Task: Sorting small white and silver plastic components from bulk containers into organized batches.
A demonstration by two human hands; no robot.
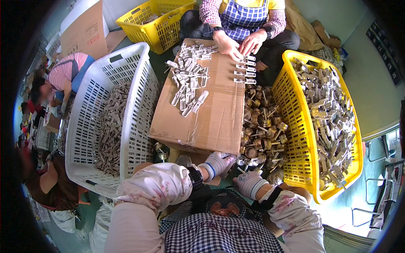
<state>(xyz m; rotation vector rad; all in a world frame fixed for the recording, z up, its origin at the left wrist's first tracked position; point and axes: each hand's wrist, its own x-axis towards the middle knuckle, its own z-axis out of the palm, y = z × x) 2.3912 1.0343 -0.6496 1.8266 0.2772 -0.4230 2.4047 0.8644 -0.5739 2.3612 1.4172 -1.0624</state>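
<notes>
My left hand (217, 164), in a white striped glove, is just below the near edge of a cardboard box (198, 126). Its fingers are pressed together; what they hold, if anything, is hidden. To its right is my right hand (249, 184), gloved alike and closed. A thin dark end pokes out at its left side, too small to name. Close beyond both hands lies a heap of brass-coloured round metal parts with stems (258, 126). On the box lie loose white metal clips (185, 78), with several more clips (249, 69) lined up at its right edge.
A white basket (137, 97) of grey clips stands left of the box, a yellow basket (301, 114) of metal parts right. Behind is another yellow basket (158, 38). Across the box, a co-worker's hands (240, 45) handle the clip row. Another person (69, 74) bends at far left.
</notes>
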